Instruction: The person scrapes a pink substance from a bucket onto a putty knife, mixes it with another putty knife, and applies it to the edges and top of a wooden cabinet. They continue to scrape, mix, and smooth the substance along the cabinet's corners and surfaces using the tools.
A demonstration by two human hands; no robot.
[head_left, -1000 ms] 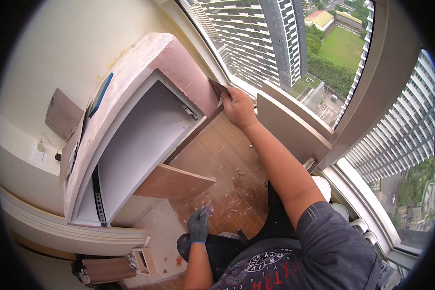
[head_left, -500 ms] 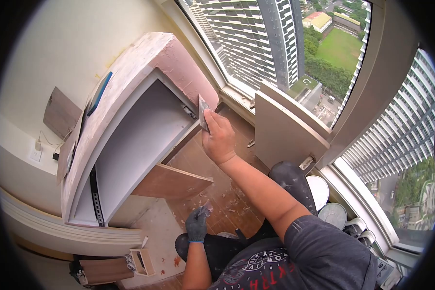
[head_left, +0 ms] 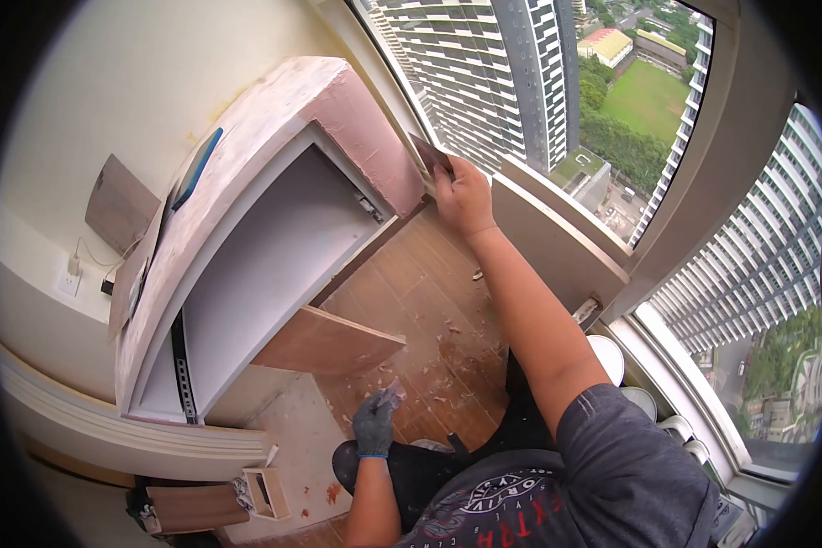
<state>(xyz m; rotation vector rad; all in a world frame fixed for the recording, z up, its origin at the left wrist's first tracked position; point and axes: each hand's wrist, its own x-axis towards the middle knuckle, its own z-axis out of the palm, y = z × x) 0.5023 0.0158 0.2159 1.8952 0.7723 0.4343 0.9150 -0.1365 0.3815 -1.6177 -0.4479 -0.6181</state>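
My right hand (head_left: 463, 196), bare, is closed round a flat scraper (head_left: 432, 155). It holds the blade beside the far end of the curved cabinet (head_left: 247, 228), close to the window frame. Pink filler (head_left: 361, 132) covers the cabinet's end face, and its top is patchy with the same material. Lower down, my left hand (head_left: 373, 427) wears a dark grey glove and pinches a small piece smeared with pinkish filler (head_left: 394, 395); its exact kind cannot be made out. The cabinet's front is open, with a metal drawer runner (head_left: 183, 370) inside.
A blue long-handled tool (head_left: 198, 169) lies on the cabinet top. A loose wooden board (head_left: 329, 342) juts out below it. Pale panels (head_left: 557, 237) lean at the window. Scraps litter the wooden floor (head_left: 438, 338). Tubs (head_left: 605, 358) stand by my right side, and a small wooden box (head_left: 267, 493) sits lower left.
My right hand has moved away to the right and farther toward the window with the scraper, from the cabinet's end face. My left hand has barely shifted.
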